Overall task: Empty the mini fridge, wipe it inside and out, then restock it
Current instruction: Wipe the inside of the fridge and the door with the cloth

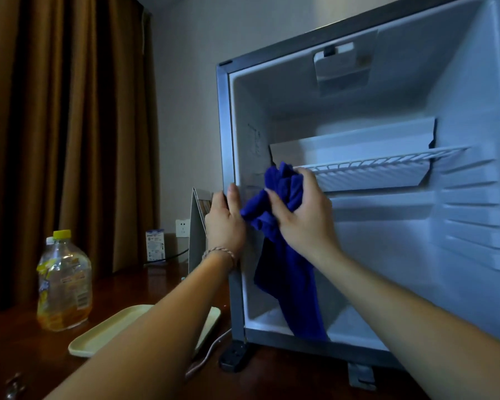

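The mini fridge (225,116) stands open on a dark wooden table, its white inside holding only a wire shelf (381,164). My right hand (303,215) grips a bunched blue cloth (286,255) at the fridge's left inner wall, just below the shelf's front corner; the cloth's loose end hangs down to the fridge floor. My left hand (224,223) holds the fridge's left front edge, thumb on the frame.
On the table at the left stand a clear bottle with a yellow cap (64,281) and a pale tray (104,330). A small carton (155,245) and a wall socket (183,228) are behind. A white cable (205,356) runs by the fridge's foot. Brown curtains hang at the left.
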Demonstrator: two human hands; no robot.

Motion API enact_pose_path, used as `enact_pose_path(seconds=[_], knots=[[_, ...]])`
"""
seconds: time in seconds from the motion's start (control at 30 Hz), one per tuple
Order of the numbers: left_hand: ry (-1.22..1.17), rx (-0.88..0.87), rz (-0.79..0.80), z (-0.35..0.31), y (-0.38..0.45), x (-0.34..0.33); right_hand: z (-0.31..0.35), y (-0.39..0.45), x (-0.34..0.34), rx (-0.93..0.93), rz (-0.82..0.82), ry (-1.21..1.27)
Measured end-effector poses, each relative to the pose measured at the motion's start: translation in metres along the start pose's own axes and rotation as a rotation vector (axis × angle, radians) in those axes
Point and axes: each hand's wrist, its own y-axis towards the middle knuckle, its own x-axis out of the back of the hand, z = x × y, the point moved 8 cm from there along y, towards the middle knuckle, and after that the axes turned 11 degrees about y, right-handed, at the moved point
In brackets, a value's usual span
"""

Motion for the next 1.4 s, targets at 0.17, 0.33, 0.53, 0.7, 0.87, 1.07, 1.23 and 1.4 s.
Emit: enact_pose_path(seconds=[0.17, 0.33, 0.53, 0.7, 0.87, 1.07, 1.23, 1.4], knots=[[-0.221, 0.06, 0.091, -0.005, 0.023, 0.008, 0.038, 0.027, -0.021, 0.148, 0.006, -0.078], [-0.208, 0.02, 0.115, -0.033, 0.033, 0.01, 0.039, 0.079, -0.04, 0.161, 0.03, -0.074], [-0.116, 0.001, 0.045, -0.036, 0.033, 0.004, 0.01, 0.116, -0.059, 0.042, 0.043, 0.0], [0.059, -0.034, -0.087, -0.032, 0.03, 0.0, -0.01, 0.133, -0.073, -0.123, 0.099, -0.074], [0.116, -0.075, -0.095, -0.033, 0.03, 0.002, -0.044, 0.153, -0.072, -0.45, 0.099, -0.109], [0.143, -0.084, -0.095, -0.035, 0.03, 0.004, -0.027, 0.135, -0.074, -0.348, 0.18, -0.178], [0.143, -0.035, -0.1, -0.036, 0.027, 0.002, 0.003, 0.115, -0.072, -0.08, 0.176, -0.181], [0.133, -0.065, -0.13, -0.032, 0.03, 0.0, 0.007, 0.138, -0.077, 0.007, 0.082, -0.152]])
